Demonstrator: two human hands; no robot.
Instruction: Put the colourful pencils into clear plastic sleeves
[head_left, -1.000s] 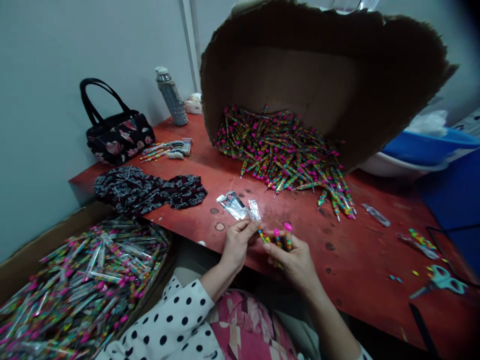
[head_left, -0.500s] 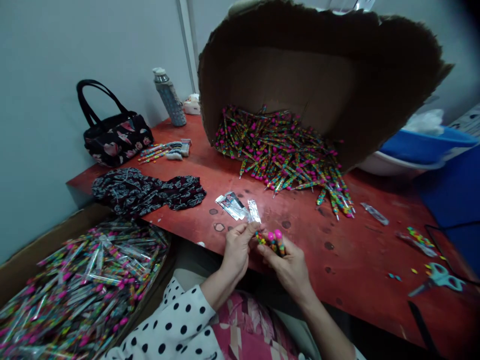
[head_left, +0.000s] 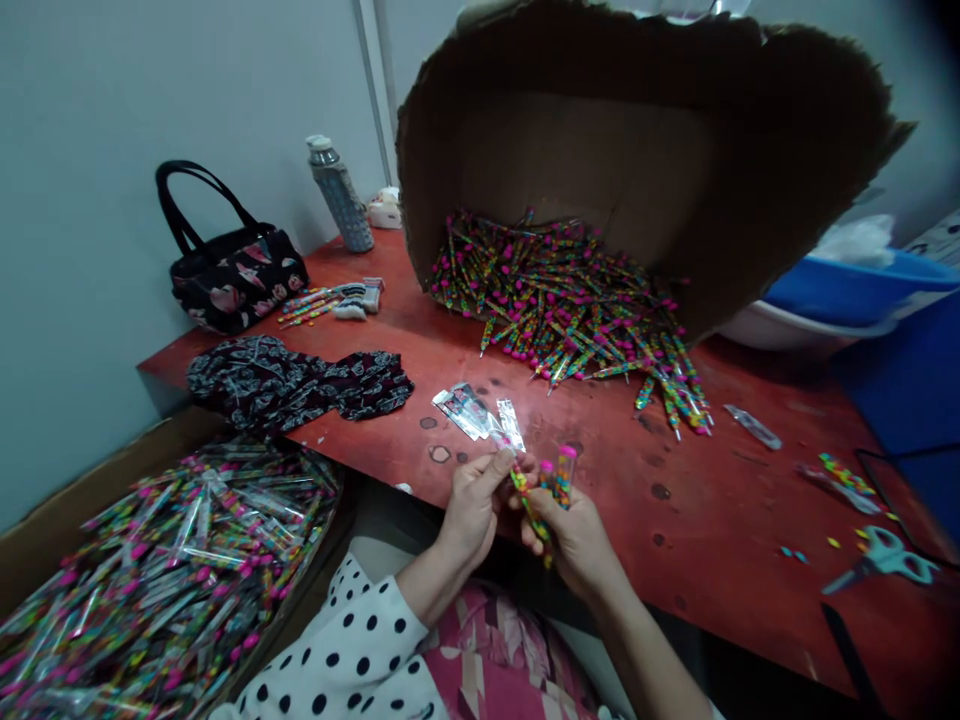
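Note:
My left hand [head_left: 471, 508] is closed, pinching the upper end of a slim clear tube [head_left: 523, 488] filled with multicoloured candies. The tube slants down to my right hand [head_left: 581, 540], whose fingers also touch it. Held in my right fist are more candy tubes [head_left: 564, 475] with pink ends pointing up. Just beyond my hands, flat clear wrappers [head_left: 466, 410] and a shiny strip [head_left: 510, 424] lie on the red table [head_left: 600, 450]. A large cardboard box [head_left: 592, 140] on its side spills a heap of pink-capped candy tubes [head_left: 555, 290].
At lower left, an open box holds wrapped candy tubes [head_left: 172, 570]. A dark patterned cloth [head_left: 292, 385], a flowered handbag [head_left: 236, 280] and a bottle [head_left: 341, 195] stand left. Scissors [head_left: 885, 555], loose candies [head_left: 844, 472] and blue and white basins [head_left: 847, 290] are right.
One candy tube now shows at a slant between my hands, its lower end below my right fingers. The tubes in my right fist have tilted more upright.

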